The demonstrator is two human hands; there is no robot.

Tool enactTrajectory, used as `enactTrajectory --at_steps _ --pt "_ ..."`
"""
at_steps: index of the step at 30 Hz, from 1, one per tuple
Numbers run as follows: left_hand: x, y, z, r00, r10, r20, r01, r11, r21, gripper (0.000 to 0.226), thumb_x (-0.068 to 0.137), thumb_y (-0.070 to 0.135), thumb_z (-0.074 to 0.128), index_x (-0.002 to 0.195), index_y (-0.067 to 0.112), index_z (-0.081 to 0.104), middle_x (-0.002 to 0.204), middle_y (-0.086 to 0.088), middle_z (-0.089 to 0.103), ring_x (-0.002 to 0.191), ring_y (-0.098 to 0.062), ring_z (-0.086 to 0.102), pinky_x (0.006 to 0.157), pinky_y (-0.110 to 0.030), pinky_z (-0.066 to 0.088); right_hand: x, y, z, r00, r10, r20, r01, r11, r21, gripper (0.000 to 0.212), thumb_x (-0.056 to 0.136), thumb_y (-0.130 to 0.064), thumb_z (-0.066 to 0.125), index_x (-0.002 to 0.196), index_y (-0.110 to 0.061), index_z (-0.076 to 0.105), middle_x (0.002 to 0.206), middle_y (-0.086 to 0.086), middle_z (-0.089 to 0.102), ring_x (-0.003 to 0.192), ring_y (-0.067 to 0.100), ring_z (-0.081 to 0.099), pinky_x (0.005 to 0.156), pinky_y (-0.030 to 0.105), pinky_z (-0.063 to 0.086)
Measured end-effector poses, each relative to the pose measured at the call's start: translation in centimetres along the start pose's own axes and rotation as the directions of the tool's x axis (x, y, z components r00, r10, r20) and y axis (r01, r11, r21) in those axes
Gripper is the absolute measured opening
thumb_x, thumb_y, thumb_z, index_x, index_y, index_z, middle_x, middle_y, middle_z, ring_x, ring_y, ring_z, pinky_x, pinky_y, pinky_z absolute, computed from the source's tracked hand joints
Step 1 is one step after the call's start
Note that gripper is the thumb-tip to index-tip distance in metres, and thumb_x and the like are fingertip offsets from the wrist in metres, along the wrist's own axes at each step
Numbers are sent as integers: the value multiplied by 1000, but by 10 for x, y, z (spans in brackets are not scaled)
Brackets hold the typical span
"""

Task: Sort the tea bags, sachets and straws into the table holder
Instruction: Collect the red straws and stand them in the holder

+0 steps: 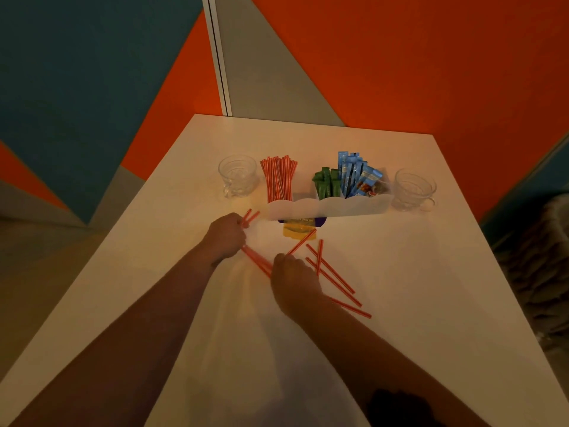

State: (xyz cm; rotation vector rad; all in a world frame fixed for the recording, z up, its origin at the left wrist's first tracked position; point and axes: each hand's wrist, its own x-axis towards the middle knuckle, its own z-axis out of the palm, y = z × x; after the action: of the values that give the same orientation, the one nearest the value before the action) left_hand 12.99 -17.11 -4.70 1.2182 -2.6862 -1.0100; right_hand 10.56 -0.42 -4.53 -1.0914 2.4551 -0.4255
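Holder (326,208) at the worktop's (415,303) far middle, a cup (237,175) to its left, another cup (414,189) to its right. Straws (278,180) stand in its left compartment, sachets (348,177) in the right ones. Loose straws (334,274) lie before it.

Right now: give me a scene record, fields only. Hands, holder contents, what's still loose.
left hand: grips a small bunch of red striped straws, ends sticking out both sides of the grip
right hand: fingers curled at the end of one loose straw; exact pinch not visible
holder: white, scalloped front; straws upright at its left end, green sachets and blue sachets toward its right
loose on table: several straws right of the right hand; yellow sachet in front of holder
glass cups: one left, one right of holder
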Motion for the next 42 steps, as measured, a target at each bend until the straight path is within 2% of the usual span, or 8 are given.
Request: enactTrajectory --at_steps 8,13,17,19,23,31,35,42 --pt "-26 5 30 935 -352 -42 277 801 -530 35 95 17 39 117 -7 53 121 -27 59 109 -42 58 88 -44 50 10 7 -22 990 141 -28 -137 983 122 31 95 -20 52 122 -7 46 120 9 58 106 22 59 88 31 48" --pt "-53 25 42 954 -272 127 282 668 -689 55 97 49 35 127 5 50 121 -9 57 113 -32 53 95 -40 43 9 -2 -19 989 112 -95 -97 983 154 26 96 -19 50 120 -9 50 116 9 60 103 22 60 86 29 46" --pt "-55 38 47 948 -240 211 315 597 -737 44 100 37 34 128 7 49 117 -8 61 106 -21 55 100 -39 43 7 -9 -14 993 33 -114 -16 989 144 25 96 -11 45 119 -6 50 116 13 60 105 27 58 82 30 43" --pt "-53 43 45 942 -295 158 319 649 -690 39 101 31 31 126 6 49 120 -11 60 109 -24 57 100 -41 45 8 -6 -17 998 -4 -66 13 991 130 29 96 -15 49 124 -10 52 121 9 60 107 21 59 91 26 43" --pt "-43 48 39 981 -196 2 167 831 -530 30 101 25 30 118 6 46 99 -11 62 90 -26 61 80 -39 53 4 13 -31 995 61 -81 -38 966 255 23 95 -26 52 113 -15 61 100 2 66 79 8 59 72 15 43" --pt "-33 51 53 1000 4 -18 -4 1000 12 37 87 39 60 109 9 57 112 -11 63 102 -28 59 80 -35 46 0 60 -30 831 554 -47 -542 826 155 80 74 -58 68 132 -10 38 131 9 46 122 26 44 101 40 40" --pt "-35 52 68 1000 -17 13 15 990 137 46 76 44 72 107 12 58 108 -7 62 99 -24 59 74 -31 44 2 62 -26 833 550 -54 -544 833 97 64 80 -46 67 127 -10 44 127 9 49 119 26 45 101 40 40" --pt "-32 56 69 996 -74 -53 83 975 208 27 82 30 68 104 14 68 108 -8 68 99 -27 63 80 -35 50 7 65 -26 832 552 -56 -545 831 110 34 90 -27 56 119 -11 55 119 9 58 111 27 53 99 39 45"
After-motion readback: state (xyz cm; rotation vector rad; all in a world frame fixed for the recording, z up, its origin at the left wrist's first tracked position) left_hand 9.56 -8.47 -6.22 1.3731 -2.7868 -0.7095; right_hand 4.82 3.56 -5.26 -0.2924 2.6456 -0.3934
